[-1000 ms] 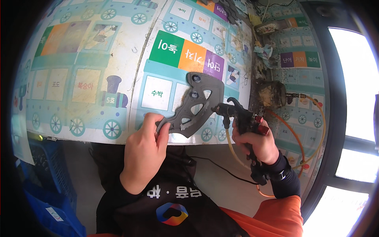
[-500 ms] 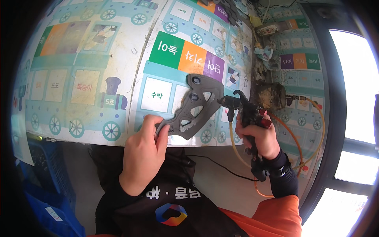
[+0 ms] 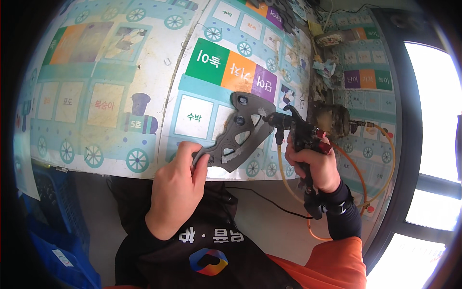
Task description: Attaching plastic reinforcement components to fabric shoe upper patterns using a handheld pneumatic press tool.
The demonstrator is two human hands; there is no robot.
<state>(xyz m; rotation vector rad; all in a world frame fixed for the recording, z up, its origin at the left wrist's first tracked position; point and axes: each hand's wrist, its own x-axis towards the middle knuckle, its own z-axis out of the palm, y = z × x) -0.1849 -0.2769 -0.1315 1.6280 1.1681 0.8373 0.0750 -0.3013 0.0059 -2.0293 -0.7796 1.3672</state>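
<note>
My left hand (image 3: 180,185) pinches the near end of a flat dark grey part (image 3: 239,137) between thumb and fingers. The part is curved, with several cutouts and two round dark spots at its far end. It lies on the table's printed covering, its near end reaching toward the front edge. A pale, wet-looking strip runs along its right side. My right hand (image 3: 315,166) is wrapped round the handle of a black spray gun (image 3: 303,132) with red knobs. The gun's nozzle is right by the part's right edge; whether they touch I cannot tell.
Yellow and orange hoses (image 3: 362,178) hang from the gun and loop at the right. A grimy container (image 3: 332,119) stands at the table's right side. More dark parts (image 3: 284,17) lie at the far edge. Blue crates (image 3: 60,207) stand below left.
The gun's nozzle has moved slightly up along the part's right edge. The pale strip on the part shows longer and brighter. My left hand keeps its pinch.
</note>
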